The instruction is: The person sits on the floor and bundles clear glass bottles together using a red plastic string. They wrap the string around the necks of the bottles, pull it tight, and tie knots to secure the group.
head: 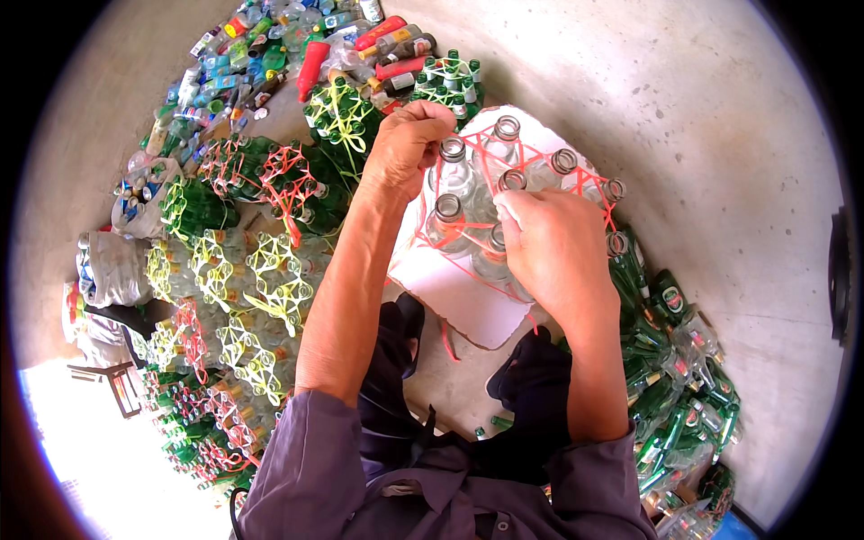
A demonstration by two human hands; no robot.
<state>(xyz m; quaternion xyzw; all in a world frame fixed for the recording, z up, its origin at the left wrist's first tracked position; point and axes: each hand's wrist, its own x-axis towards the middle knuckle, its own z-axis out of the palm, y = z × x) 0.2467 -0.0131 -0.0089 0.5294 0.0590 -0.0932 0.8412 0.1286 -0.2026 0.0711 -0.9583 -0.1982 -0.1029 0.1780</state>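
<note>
A group of clear glass bottles (451,177) stands upright on a white board (486,320) before me. Red plastic twine (496,143) zigzags around and between their necks. My left hand (410,145), at the far left bottle, pinches the twine with thumb and fingers. Over the middle of the group, my right hand (557,243) is closed at a strand of twine beside a bottle neck. That hand covers several bottles on the near right side, and its fingertips are partly hidden. Loose twine ends (448,343) hang past the board's near edge.
To my left stand rows of clear bottles bound with yellow twine (280,270) and green bottles bound with red twine (287,172). Loose plastic bottles (223,74) are heaped beyond. Loose green bottles (665,398) lie piled at my right, on the concrete floor (729,256).
</note>
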